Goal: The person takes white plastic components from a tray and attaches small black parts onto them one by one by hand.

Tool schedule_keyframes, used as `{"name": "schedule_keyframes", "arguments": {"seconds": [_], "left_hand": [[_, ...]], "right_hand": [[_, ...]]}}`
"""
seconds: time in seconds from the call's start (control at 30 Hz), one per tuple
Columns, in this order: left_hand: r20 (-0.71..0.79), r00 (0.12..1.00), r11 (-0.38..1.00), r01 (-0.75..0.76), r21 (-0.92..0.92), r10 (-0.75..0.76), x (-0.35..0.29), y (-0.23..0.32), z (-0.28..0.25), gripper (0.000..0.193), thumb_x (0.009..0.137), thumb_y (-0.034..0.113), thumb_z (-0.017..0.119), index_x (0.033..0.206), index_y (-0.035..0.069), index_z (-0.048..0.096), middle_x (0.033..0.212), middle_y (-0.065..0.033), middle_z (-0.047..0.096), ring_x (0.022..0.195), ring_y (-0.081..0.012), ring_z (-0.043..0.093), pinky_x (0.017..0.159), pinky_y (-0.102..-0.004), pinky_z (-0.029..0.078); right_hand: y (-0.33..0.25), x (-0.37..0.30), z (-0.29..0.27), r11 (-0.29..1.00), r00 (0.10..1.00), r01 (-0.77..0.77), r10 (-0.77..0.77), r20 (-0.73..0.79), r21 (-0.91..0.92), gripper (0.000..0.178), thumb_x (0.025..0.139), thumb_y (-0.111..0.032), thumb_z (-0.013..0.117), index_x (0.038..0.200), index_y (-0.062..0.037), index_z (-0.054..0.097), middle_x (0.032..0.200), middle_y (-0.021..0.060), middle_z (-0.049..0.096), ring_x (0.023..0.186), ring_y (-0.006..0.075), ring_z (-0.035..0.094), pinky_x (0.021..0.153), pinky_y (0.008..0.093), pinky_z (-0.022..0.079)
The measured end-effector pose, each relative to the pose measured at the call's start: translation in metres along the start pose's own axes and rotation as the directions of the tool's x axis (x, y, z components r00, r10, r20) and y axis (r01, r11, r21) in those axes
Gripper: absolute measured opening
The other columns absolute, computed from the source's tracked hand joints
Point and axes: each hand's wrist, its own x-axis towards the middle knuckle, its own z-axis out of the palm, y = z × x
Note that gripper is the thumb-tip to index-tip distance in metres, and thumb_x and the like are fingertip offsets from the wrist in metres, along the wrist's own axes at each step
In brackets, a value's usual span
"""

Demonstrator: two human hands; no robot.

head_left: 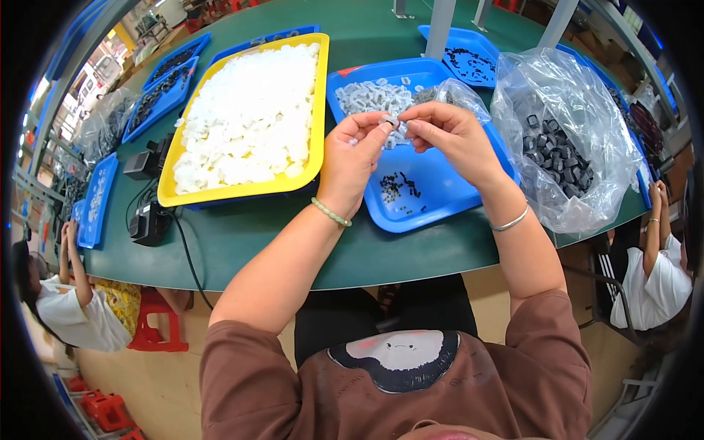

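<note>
Both my hands meet above a blue tray [440, 202]. My left hand [353, 155] pinches a small whitish plastic piece [391, 119] with a dark bit on it, its thumb and forefinger closed. My right hand [456, 141] is closed at the same piece, thumb and forefinger together at its right side; I cannot tell exactly what its fingertips grip. Beyond my hands, a heap of small translucent grey-white pieces [372, 97] fills the tray's far part. Tiny black parts [398, 187] lie scattered on its near part.
Left stands a yellow tray [320, 95] heaped with white pieces [253, 110]. On the right, a clear plastic bag [609, 139] holds black blocks [561, 158]. A black device [150, 222] with a cable lies at left. Grey posts [440, 29] rise behind. People [95, 312] sit either side.
</note>
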Motion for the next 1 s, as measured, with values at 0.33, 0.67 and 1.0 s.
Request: {"name": "schedule_keyframes", "arguments": {"seconds": [0.33,0.67,1.0], "left_hand": [[-0.031,1.0,1.0,-0.006,-0.019,0.005,0.0,-0.001,0.001,0.017,0.086,0.012,0.067,0.101,0.006,0.062,0.076,0.006,0.056,0.056,0.0009,0.039,0.046,-0.0155,0.028],[-0.025,1.0,1.0,0.004,-0.026,-0.005,-0.001,0.0,0.001,0.018,0.087,0.013,0.067,0.102,0.006,0.062,0.081,0.0048,0.059,0.057,0.001,0.039,0.047,-0.015,0.028],[-0.048,0.999,1.0,-0.014,-0.012,0.014,-0.001,-0.001,0.003,0.018,0.087,0.011,0.066,0.103,0.005,0.061,0.087,0.0033,0.062,0.063,0.0008,0.045,0.049,-0.0145,0.031]], "right_hand": [[0.0,-0.001,0.002,0.935,0.991,-0.134,0.135,0.021,0.329,0.026,0.091,-0.01,0.059,0.113,0.0037,0.062,0.099,0.0093,0.066,0.09,0.0153,0.064,0.082,0.0274,0.052],[0.002,-0.001,0.006,0.981,0.995,-0.058,0.072,-0.069,0.186,0.023,0.086,-0.013,0.066,0.104,0.0012,0.066,0.092,0.0074,0.066,0.082,0.0138,0.062,0.077,0.026,0.051],[0.005,0.0,0.013,0.996,0.993,-0.072,0.075,-0.087,0.046,0.018,0.086,-0.018,0.067,0.09,-0.0001,0.065,0.082,0.0023,0.064,0.073,0.008,0.056,0.068,0.022,0.047]]}}
